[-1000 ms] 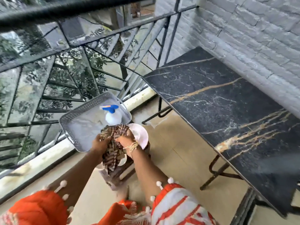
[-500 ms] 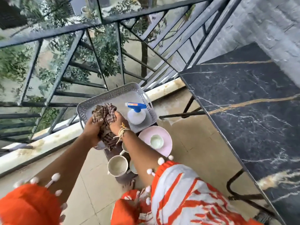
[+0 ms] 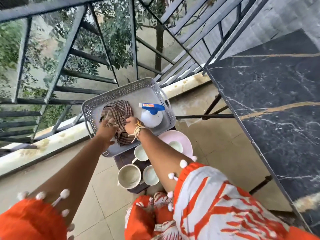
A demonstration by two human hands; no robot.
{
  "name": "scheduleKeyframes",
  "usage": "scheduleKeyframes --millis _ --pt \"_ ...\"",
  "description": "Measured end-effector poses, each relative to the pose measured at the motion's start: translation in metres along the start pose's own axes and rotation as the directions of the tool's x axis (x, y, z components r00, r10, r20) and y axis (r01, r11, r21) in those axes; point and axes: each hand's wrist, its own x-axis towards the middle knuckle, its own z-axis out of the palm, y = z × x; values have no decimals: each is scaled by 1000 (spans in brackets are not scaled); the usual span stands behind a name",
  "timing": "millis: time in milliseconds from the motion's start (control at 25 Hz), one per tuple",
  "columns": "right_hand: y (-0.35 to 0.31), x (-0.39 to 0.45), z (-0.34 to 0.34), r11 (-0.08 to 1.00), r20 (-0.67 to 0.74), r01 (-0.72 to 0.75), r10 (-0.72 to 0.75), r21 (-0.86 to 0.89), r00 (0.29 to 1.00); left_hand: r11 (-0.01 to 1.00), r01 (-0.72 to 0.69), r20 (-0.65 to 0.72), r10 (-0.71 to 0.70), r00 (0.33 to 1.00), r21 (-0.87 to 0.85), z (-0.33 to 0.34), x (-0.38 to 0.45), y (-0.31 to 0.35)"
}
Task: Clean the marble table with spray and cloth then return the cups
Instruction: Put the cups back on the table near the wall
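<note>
The marble table (image 3: 270, 108) stood bare at right, its long axis running near to far. In the grey tray (image 3: 110, 99) at centre lay the checked cloth (image 3: 119, 110), gripped by both the left hand (image 3: 108, 127) and right hand (image 3: 132, 122). The spray bottle (image 3: 152, 115) stood beside it, nozzle pointing left. Wiping seemed finished; the cups (image 3: 129, 175) nearby on a stool needed returning next.

Cloth (image 3: 121, 111) checked brown and white, in grey perforated tray (image 3: 97, 104). Beside cloth: white spray bottle (image 3: 151, 116), blue trigger. Cups (image 3: 129, 175) cream; plate (image 3: 186, 141) pale pink. Marble table (image 3: 270, 94) black, veined white and gold. Sleeves (image 3: 216, 196) orange-white patterned.
</note>
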Motion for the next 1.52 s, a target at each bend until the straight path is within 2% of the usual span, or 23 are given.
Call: scheduleKeyframes --millis 80,160,320,400,440,760,880,1000,1080,1240,1360,1520 --pt "13 -14 0 999 -32 -40 40 11 999 994 -8 -63 15 998 106 5 -11 -6" --pt "28 -29 2 996 -115 -62 70 70 991 969 -80 -84 102 991 233 14 -25 -17" --pt "58 -69 0 961 -312 -34 122 274 942 844 -245 -6 282 959 476 27 -63 -35" --pt "75 -87 0 943 -325 -67 178 325 929 767 -312 87 321 943 561 31 -79 -38" --pt "85 -96 0 937 -325 -84 200 338 924 760 -323 114 316 942 563 33 -86 -39" --pt "138 -136 29 959 -320 -176 242 222 916 569 -354 178 342 923 742 22 -94 -76" --pt "147 -147 49 968 -322 -202 241 151 915 588 -308 140 314 939 747 15 -96 -84" --pt "154 -151 58 979 -291 -170 131 -112 948 621 -251 107 260 960 742 12 -90 -88" --pt "158 -150 64 961 -260 -173 113 -218 959 621 -221 109 213 971 752 7 -90 -94" --pt "161 -139 77 927 -227 -203 134 -314 965 681 -165 84 151 985 714 -4 -94 -113" --pt "165 -128 84 903 -278 -212 109 -375 954 714 -152 98 117 988 683 -13 -86 -127" --pt "171 -121 89 911 -332 -192 65 -365 941 737 -111 86 72 994 667 -15 -77 -136"
